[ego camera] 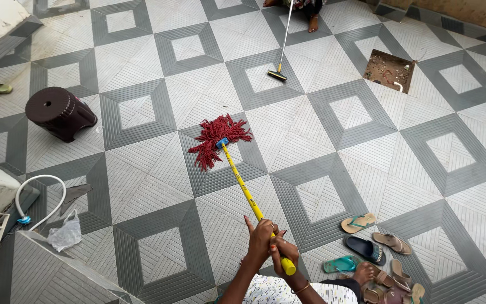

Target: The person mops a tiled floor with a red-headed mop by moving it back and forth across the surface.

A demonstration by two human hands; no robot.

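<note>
Head view: both hands wrapped around top end of mop [227, 151] handle, left hand [260, 239] above right hand [283, 256]. Red string head lies splayed on tiled floor [333, 118], well ahead. Likely light, stiff pole; strings soft, floppy. Grip near pole end suits.

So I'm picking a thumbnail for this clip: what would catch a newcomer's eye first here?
The red string mop head spread on the grey-and-white diamond-patterned tiled floor at centre stands out most, with its yellow mop handle running down to the left hand and right hand at the bottom edge. Next come the dark brown plastic stool tipped over at left and the pile of sandals at lower right.
</note>
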